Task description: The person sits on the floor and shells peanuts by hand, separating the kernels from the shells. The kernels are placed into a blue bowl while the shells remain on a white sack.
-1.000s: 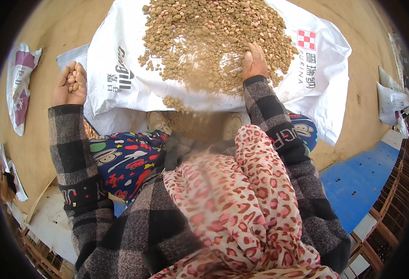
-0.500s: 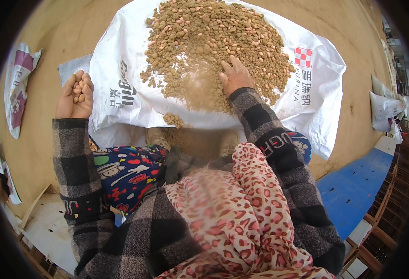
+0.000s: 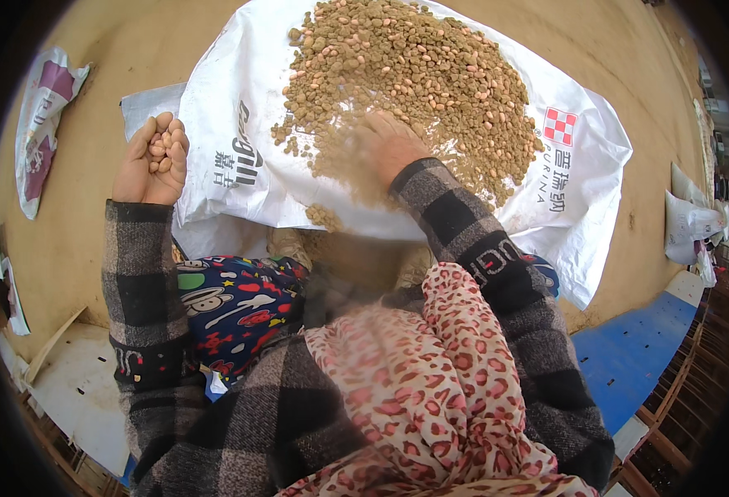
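Observation:
My left hand is cupped palm up at the left, with fingers curled round a small heap of pinkish peanut kernels. It is held beside the left edge of a white woven sack that lies flat. A wide pile of brown crumbly clods mixed with more pink kernels covers the sack's middle and far part. My right hand reaches palm down onto the near side of this pile, fingers extended over the loose bits. A blurred patch hides part of those fingers and the pile beside them.
A small clump of clods lies at the sack's near edge. To the far left is a white and purple bag on the tan ground. White bags stand at the right, above a blue panel. A pale board lies at the lower left.
My right hand has moved left and toward me across the near side of the pile. My left hand still holds its kernels. The whole view has shifted slightly.

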